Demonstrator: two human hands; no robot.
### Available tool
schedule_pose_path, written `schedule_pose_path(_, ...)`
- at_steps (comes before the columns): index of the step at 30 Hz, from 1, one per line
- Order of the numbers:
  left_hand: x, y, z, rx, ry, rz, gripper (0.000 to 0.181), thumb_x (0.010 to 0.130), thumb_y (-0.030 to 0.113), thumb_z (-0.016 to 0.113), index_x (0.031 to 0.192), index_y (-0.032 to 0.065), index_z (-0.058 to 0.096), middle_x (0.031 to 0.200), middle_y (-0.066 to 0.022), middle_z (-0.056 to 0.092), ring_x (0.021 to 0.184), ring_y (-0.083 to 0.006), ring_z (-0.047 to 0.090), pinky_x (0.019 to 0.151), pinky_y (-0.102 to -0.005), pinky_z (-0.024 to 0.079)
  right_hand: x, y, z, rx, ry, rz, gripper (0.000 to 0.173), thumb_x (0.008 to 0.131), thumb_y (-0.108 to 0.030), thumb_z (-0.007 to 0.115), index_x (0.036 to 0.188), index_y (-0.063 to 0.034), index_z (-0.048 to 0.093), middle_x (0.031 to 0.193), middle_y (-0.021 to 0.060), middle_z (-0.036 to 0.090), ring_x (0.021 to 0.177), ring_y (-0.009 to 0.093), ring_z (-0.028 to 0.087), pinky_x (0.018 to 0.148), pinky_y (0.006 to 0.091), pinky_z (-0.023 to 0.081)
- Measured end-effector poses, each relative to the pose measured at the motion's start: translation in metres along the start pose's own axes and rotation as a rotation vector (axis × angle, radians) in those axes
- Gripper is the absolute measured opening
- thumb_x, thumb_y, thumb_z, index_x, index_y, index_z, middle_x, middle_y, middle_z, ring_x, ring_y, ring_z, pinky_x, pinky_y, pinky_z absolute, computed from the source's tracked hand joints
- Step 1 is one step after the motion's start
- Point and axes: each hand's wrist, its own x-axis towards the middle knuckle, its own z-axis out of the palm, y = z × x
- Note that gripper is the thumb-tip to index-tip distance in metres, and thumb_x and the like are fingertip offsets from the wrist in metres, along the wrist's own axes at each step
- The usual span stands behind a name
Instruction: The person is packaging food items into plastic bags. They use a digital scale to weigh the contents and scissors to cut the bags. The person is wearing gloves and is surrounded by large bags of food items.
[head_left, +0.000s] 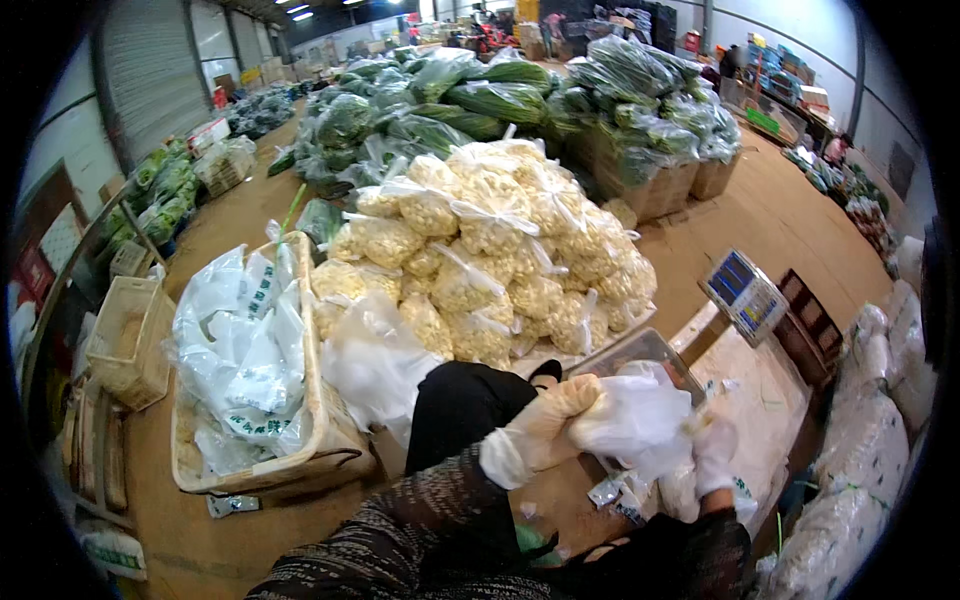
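Both of my hands wear pale gloves. My left hand (553, 420) has its fingers closed on one side of a thin white plastic bag (634, 416). At the bag's other side, my right hand (712, 450) grips the film; this hand is blurred. The bag hangs between them over a grey plastic tub (679, 367), which it partly hides. What the bag contains cannot be made out. Beyond my knees rises a heap of tied see-through bags (480, 255) full of small pale-yellow produce. A loose whitish bag (375, 349) lies near its left front.
A digital scale's display (744, 296) stands right of the tub. At left, a large cream crate (311, 390) holds printed white bags (240, 345), with a smaller crate (127, 337) beyond. Wrapped bundles (847, 450) line the right side. Bagged green vegetables (495, 97) are piled behind.
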Motion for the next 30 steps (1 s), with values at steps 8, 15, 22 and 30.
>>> schedule_pose_path(8, 0.001, 0.007, -0.060, 1.806, 0.097, 0.618, 0.017, 0.074, 0.014, 0.064, 0.081, 0.0053, 0.052, 0.073, -0.0105, 0.052, 0.074, -0.0265, 0.053, 0.067, -0.0332, 0.043, 0.031, 0.023, -0.009, 1.449, 0.017, 0.242, 0.007, 0.074, -0.007, 0.059, 0.077, -0.0021, 0.062, 0.072, 0.0033, 0.062, 0.067, 0.017, 0.059, 0.057, 0.0309, 0.047)
schedule_pose_path(15, 0.052, 0.058, -0.047, 2.417, 0.491, 0.296, 0.049, 0.080, 0.025, 0.050, 0.124, 0.0072, 0.039, 0.093, -0.0169, 0.058, 0.085, -0.0319, 0.058, 0.067, -0.0456, 0.047, 0.024, 0.015, -0.027, 0.860, -0.027, 0.162, 0.012, 0.075, -0.011, 0.064, 0.081, -0.0002, 0.062, 0.074, 0.0041, 0.062, 0.068, 0.012, 0.057, 0.061, 0.0246, 0.045)
schedule_pose_path(22, 0.073, 0.014, 0.005, 2.697, -0.236, 0.037, 0.038, 0.082, 0.019, 0.050, 0.117, 0.0032, 0.048, 0.070, -0.0065, 0.053, 0.069, -0.0160, 0.056, 0.074, -0.0372, 0.045, -0.019, -0.052, -0.044, 0.711, -0.218, -0.223, 0.016, 0.079, -0.018, 0.063, 0.082, -0.0025, 0.061, 0.071, 0.0066, 0.061, 0.062, 0.013, 0.056, 0.059, 0.0254, 0.046)
schedule_pose_path(30, 0.152, 0.103, 0.083, 1.968, 0.186, 1.543, 0.019, 0.080, 0.014, 0.060, 0.095, 0.0084, 0.051, 0.069, -0.0017, 0.052, 0.051, -0.0123, 0.047, 0.039, -0.0257, 0.038, 0.100, 0.051, -0.150, -0.149, 0.912, -0.484, 0.016, 0.085, -0.017, 0.049, 0.090, -0.0037, 0.057, 0.089, 0.0123, 0.057, 0.083, 0.026, 0.055, 0.073, 0.0336, 0.044)
